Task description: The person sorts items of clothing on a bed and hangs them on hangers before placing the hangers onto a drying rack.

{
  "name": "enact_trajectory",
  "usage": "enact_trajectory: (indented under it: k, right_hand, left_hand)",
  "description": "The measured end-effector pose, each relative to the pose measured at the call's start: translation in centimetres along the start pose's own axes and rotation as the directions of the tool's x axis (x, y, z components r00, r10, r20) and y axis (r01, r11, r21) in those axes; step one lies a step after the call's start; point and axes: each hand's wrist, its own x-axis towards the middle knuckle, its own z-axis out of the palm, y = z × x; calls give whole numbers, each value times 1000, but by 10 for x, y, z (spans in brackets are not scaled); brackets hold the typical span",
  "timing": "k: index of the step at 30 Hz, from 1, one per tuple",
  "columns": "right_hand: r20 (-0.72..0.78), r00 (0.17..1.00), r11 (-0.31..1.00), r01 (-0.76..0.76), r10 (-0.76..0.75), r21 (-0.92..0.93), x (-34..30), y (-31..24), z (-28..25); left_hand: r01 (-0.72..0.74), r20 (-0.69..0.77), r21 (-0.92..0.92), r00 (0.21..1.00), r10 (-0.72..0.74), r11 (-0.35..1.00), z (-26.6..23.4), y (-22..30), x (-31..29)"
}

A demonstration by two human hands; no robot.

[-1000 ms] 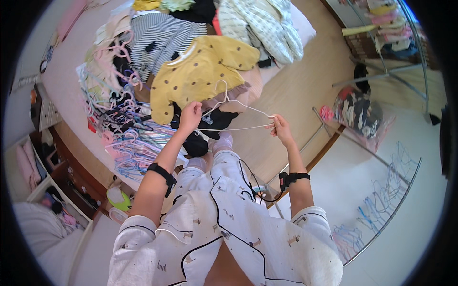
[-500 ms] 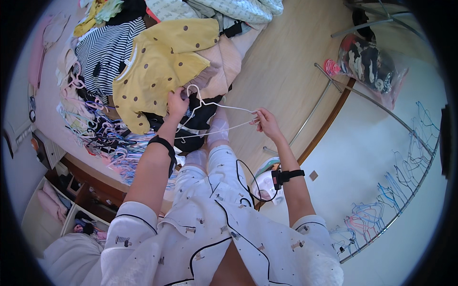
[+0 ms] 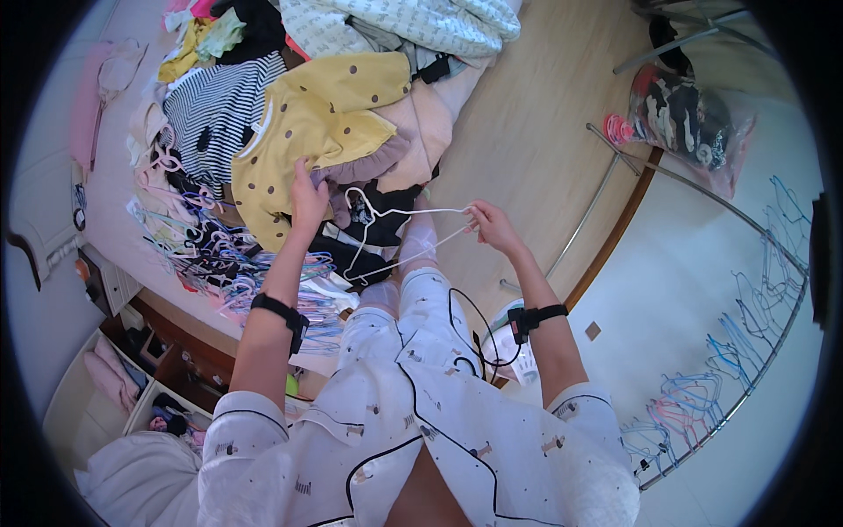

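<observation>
A yellow long-sleeved top with brown dots and a mauve ruffled hem lies spread on the pile of clothes. My left hand is at its lower edge, the ruffle caught between thumb and fingers. Out to the right, my right hand is closed on one corner of a white hanger. The hanger's hook and other end reach left over black clothing, close to my left hand but apart from it.
A striped black-and-white garment lies left of the top. Below it is a heap of many-coloured hangers on the bed. To the right stands a metal rack carrying more hangers, with a clear bag of clothes beyond.
My left hand has shifted left, away from the hanger, and more of the ruffled hem shows. The right hand still holds the hanger's corner. The whole view has shifted slightly.
</observation>
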Motion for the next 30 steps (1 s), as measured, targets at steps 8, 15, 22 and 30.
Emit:
enact_trajectory:
  k: [8, 15, 22, 30]
  right_hand:
    - [-11, 991, 984, 134, -134, 117, 14, -64, 31]
    - [66, 983, 932, 140, -171, 335, -8, -140, 56]
    - [77, 959, 932, 245, -274, 267, -39, -182, 82]
    - [-9, 920, 844, 362, -391, 396, -78, -237, 123]
  left_hand:
    - [230, 213, -265, 961, -176, 936, -76, 40, -4]
    - [176, 110, -248, 982, -153, 953, -113, 67, -32]
    - [247, 213, -180, 955, -208, 952, -161, 55, -47]
    - [60, 28, -695, 998, -56, 716, -191, 78, -67]
